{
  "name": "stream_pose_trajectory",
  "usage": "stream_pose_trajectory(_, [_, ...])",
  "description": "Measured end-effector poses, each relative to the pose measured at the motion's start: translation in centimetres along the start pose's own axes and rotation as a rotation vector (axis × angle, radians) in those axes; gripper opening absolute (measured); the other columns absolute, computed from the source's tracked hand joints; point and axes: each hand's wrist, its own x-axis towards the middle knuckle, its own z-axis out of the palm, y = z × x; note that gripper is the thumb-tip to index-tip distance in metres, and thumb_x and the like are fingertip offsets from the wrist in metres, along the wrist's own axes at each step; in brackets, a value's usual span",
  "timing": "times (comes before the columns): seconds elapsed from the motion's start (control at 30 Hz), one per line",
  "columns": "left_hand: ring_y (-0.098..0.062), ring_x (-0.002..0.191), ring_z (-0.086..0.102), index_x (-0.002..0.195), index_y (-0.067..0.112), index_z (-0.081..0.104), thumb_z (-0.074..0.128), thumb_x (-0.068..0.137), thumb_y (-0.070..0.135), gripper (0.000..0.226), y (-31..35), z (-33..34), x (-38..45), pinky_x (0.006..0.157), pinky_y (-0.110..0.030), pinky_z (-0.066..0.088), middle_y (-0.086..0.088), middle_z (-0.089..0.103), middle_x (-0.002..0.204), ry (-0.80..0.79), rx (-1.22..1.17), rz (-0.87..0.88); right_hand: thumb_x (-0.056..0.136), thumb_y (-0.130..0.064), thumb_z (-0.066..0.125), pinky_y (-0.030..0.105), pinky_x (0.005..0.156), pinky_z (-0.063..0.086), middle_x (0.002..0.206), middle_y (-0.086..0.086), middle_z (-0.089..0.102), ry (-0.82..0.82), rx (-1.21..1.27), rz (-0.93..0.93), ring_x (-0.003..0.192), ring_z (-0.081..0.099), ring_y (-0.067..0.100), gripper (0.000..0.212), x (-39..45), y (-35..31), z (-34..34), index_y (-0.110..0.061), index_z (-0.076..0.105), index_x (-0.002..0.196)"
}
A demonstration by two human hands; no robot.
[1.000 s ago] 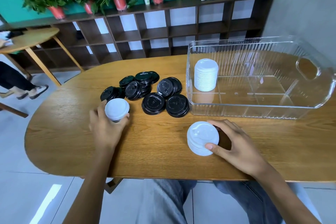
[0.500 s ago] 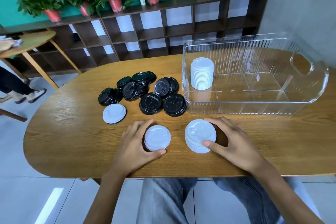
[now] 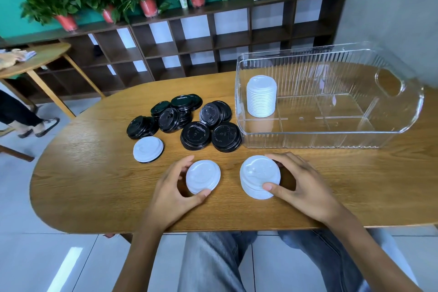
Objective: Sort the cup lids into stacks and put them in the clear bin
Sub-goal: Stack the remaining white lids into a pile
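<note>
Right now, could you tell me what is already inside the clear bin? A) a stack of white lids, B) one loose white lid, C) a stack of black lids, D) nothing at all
A: a tall stack of white lids stands in the clear bin, in its left end, while the black lids all lie on the table outside it.

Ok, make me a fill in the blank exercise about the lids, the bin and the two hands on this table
1. The tall stack of lids inside the clear bin is ____ in colour.
2. The loose pile of lids beside the bin is ____.
3. The right hand holds a short white stack, while the left hand holds a ____ white lid.

Missing words: white; black; single
</note>
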Motion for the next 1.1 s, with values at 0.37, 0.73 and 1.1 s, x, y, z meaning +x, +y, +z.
stream_pose_trajectory(0.37, [-0.014, 0.122, 0.061, 0.133, 0.043, 0.051, 0.079, 0.072, 0.045, 0.067, 3.1, 2.2, -0.6, 0.097, -0.023, 0.047, 0.018, 0.063, 0.131, 0.151, -0.233, 0.099, 0.077, -0.079, 0.049, 0.030, 0.103, 0.033, 0.122, -0.027, 0.054, -0.023, -0.045, -0.010, 0.118, 0.048, 0.002, 0.070, 0.1, -0.1, 0.0, -0.043, 0.048, 0.137])
stream_pose_trajectory(0.73, [-0.005, 0.118, 0.055, 0.135, 0.028, 0.058, 0.082, 0.067, 0.058, 0.078, 9.4, 8.4, 0.5, 0.099, -0.010, 0.039, 0.043, 0.049, 0.127, 0.115, -0.184, 0.170, 0.092, -0.065, 0.040, 0.042, 0.112, 0.036, 0.136, -0.023, 0.055, 0.014, 0.105, -0.014, 0.127, 0.048, -0.001, 0.059, 0.0, 0.1, -0.3, -0.036, 0.046, 0.143])
stream_pose_trajectory(1.1, [-0.008, 0.123, 0.061, 0.134, 0.051, 0.048, 0.085, 0.069, 0.051, 0.074, 8.4, 8.1, 0.8, 0.095, -0.016, 0.049, 0.021, 0.064, 0.129, 0.067, -0.317, 0.100, 0.096, -0.061, 0.042, 0.044, 0.107, 0.038, 0.125, -0.022, 0.059, 0.006, 0.054, -0.026, 0.120, 0.054, 0.007, 0.049, 0.1, 0.1, -0.3, -0.038, 0.053, 0.138])
